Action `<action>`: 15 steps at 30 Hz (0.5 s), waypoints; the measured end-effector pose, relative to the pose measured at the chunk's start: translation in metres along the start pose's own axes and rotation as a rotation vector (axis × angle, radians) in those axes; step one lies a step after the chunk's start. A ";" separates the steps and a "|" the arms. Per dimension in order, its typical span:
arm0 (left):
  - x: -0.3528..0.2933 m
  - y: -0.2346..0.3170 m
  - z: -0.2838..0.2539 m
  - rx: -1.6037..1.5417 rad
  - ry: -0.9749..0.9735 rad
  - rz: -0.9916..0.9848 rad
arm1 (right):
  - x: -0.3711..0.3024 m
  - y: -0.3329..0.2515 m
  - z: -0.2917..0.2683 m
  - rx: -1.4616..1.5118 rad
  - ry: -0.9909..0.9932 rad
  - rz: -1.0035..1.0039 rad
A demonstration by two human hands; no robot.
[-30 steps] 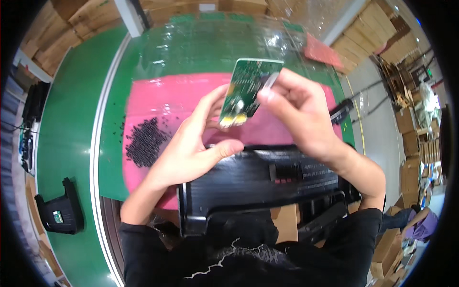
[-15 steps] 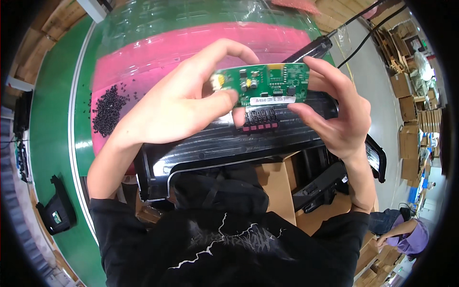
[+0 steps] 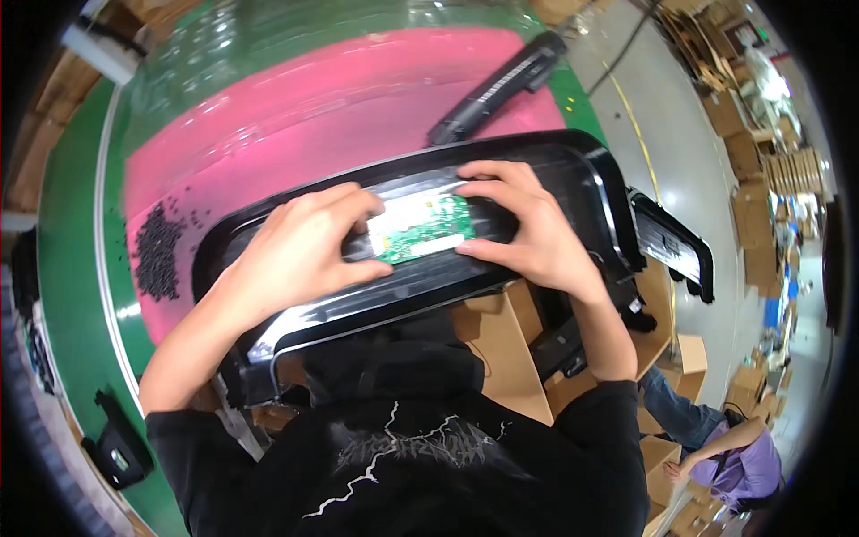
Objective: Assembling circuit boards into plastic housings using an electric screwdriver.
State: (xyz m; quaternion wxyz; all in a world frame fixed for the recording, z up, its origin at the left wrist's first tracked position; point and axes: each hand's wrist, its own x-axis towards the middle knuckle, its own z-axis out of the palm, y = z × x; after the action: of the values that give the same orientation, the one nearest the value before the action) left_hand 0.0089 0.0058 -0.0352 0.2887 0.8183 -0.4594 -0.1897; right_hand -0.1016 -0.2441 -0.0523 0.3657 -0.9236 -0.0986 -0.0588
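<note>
A green circuit board (image 3: 428,231) with a white label strip lies against the inner face of a long black plastic housing (image 3: 546,170). My left hand (image 3: 313,237) is closed on the board's left end, thumb at the lower edge and fingers at the upper. At the other end, my right hand (image 3: 528,228) grips the board between its thumb and fingers. The housing's slotted opening is hidden beneath the board. Glare washes out part of the board's surface.
A black electric screwdriver (image 3: 497,89) lies on the pink foam sheet (image 3: 313,107) beyond the housing. Small black screws (image 3: 161,251) are heaped at the left. Open cardboard boxes (image 3: 501,358) stand below the housing. Another person (image 3: 734,456) is at the lower right.
Both hands have brought the circuit board down from above the housing onto its inner face. The view has shifted, showing more of the housing and the black tool.
</note>
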 end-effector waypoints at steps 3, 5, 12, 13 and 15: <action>0.002 0.013 -0.002 0.041 -0.057 -0.065 | -0.003 0.003 0.002 0.009 0.017 -0.013; 0.004 0.016 0.000 0.042 -0.063 -0.059 | -0.005 0.005 0.001 0.014 0.005 0.001; 0.001 0.010 0.009 0.011 0.028 -0.013 | -0.008 0.005 -0.001 -0.008 0.003 -0.013; 0.002 0.011 0.009 0.019 0.016 -0.012 | -0.009 0.005 -0.003 0.005 -0.004 -0.015; 0.002 0.009 0.011 0.022 0.025 -0.013 | -0.009 0.005 -0.003 0.012 -0.010 0.021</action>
State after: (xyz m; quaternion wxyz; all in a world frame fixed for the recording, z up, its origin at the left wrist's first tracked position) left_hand -0.0026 -0.0027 -0.0374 0.2840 0.8267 -0.4527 -0.1763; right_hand -0.1098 -0.2509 -0.0548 0.3714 -0.9227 -0.0909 -0.0499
